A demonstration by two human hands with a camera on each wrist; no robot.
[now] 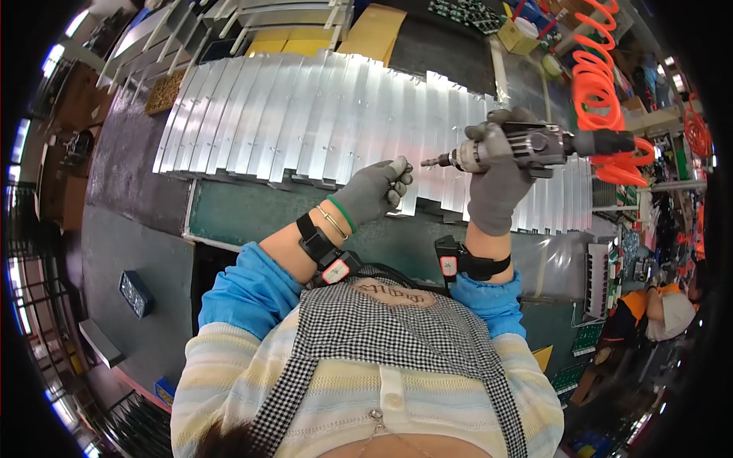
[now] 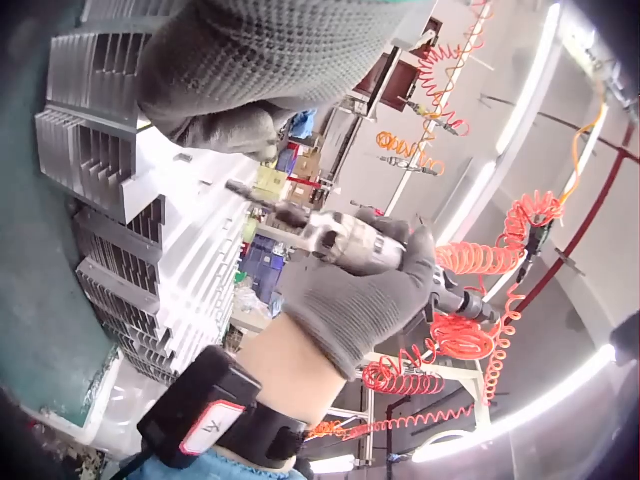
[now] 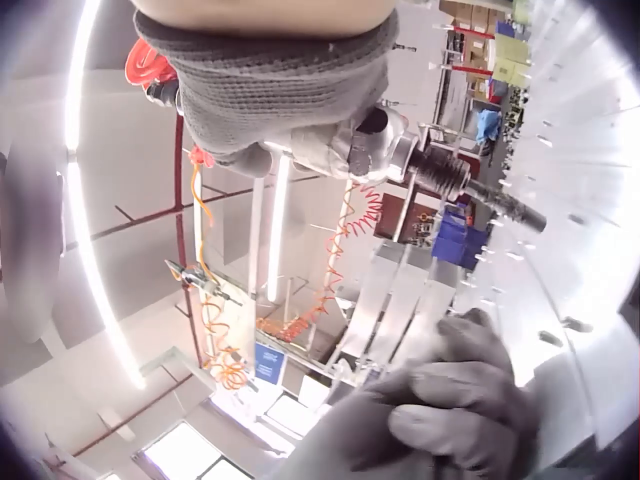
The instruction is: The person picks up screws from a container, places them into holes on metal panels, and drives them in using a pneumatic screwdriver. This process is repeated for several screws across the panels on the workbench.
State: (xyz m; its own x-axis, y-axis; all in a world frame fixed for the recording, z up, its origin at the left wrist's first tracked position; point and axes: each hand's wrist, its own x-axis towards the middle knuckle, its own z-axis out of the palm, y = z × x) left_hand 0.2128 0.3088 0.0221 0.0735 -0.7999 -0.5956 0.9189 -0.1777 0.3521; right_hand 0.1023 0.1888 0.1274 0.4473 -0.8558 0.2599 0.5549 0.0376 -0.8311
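Note:
My right hand point(image 1: 500, 187), in a grey knit glove, grips a pneumatic screwdriver point(image 1: 538, 145) above the metal strips. Its bit point(image 1: 434, 162) points left, towards my left hand point(image 1: 370, 195). That hand is gloved too, its fingers curled in and the thumb against the forefinger close to the bit's tip; I cannot tell if something small is pinched there. Beneath both hands lies a long row of bright aluminium strips point(image 1: 282, 114), side by side, with small screws along them. In the right wrist view, the left hand's curled fingers point(image 3: 460, 400) show below the bit.
A red coiled air hose point(image 1: 599, 84) hangs at the right, by the screwdriver's rear end. Metal racks point(image 1: 160, 42) stand at the back left, near a tray of small brass-coloured parts point(image 1: 164, 93). Green circuit boards point(image 1: 466, 11) lie at the back. Another person point(image 1: 664, 309) is at far right.

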